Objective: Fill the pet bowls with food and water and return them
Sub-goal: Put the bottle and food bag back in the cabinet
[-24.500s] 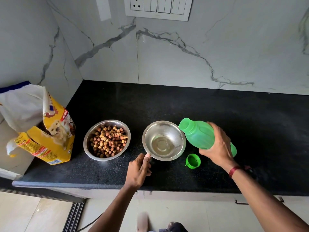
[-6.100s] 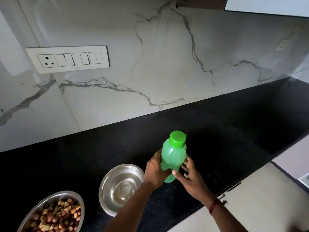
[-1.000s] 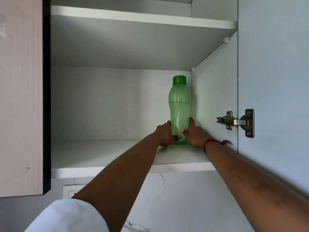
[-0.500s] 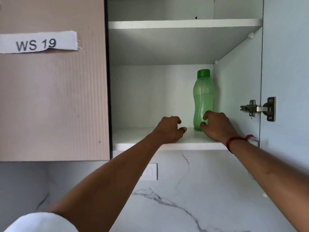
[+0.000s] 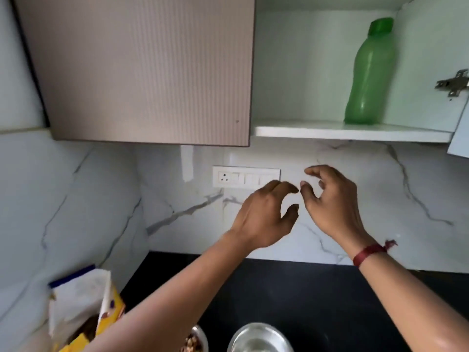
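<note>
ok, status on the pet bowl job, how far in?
Looks done: green bottle stands capped on the cabinet shelf; one bowl shows kibble. The steel bowl sits beside it, its contents not readable here. In hand: nothing; left hand and right hand are empty in mid-air above the counter. Left: return both bowls; the food bag and cabinet are open.

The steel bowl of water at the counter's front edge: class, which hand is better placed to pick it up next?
Probably the right hand: both hands are empty and raised, but the steel water bowl lies between the forearms, while the left forearm crosses over the kibble bowl.
</note>
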